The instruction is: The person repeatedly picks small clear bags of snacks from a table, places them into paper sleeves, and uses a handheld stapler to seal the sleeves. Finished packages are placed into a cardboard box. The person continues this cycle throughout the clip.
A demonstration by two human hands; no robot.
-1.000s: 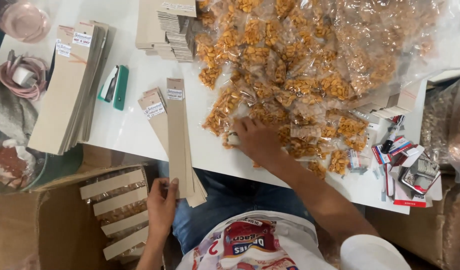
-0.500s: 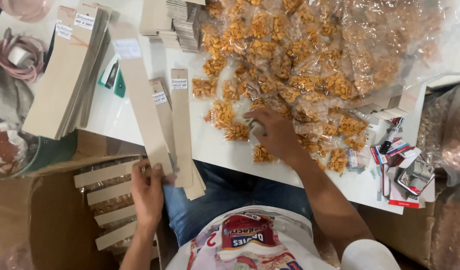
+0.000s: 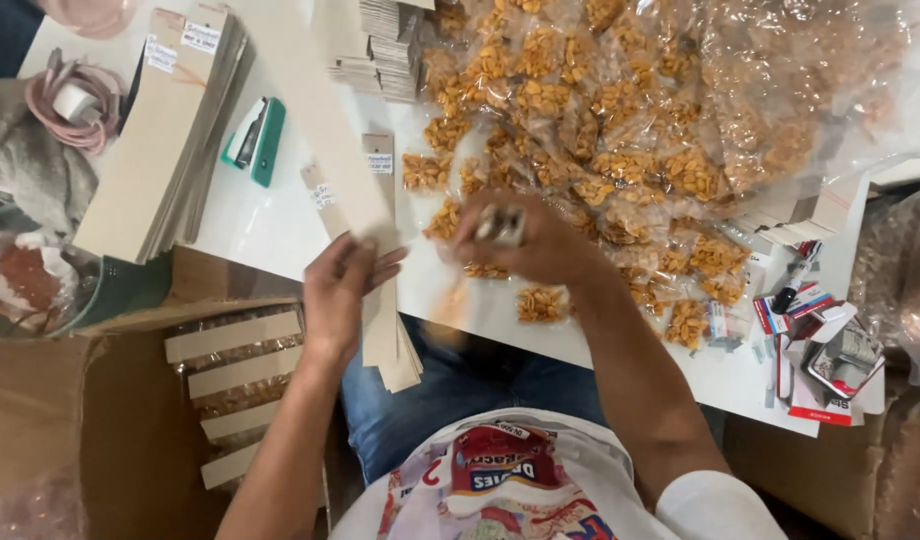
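Left hand: the left hand [image 3: 342, 290] is closed around the near end of a long card strip [image 3: 315, 120], which is lifted and slants away from the person over the table [image 3: 270, 225].
Right hand: the right hand [image 3: 535, 245] is curled around a small metal thing, maybe a stapler [image 3: 502, 224]; it is blurred, so I cannot tell for sure.
Done: in the box [image 3: 100, 420], below and left of the left hand, lie several strips with packets [image 3: 235, 372] fixed on them, so I judge some strips are already finished.
Left: a big heap of snack packets [image 3: 620, 130] lies beyond the right hand, and a thick strip stack [image 3: 160, 130] lies beyond the left hand. Much work seems to remain.
Materials: the strips are flat, stiff, beige cardboard, long and narrow, with small white labels. The packets are small, clear, shiny plastic, filled with orange crunchy pieces.
Near: more strips [image 3: 385, 310] lie under the left hand, at the table edge. A green stapler [image 3: 257, 140] lies just beyond it.
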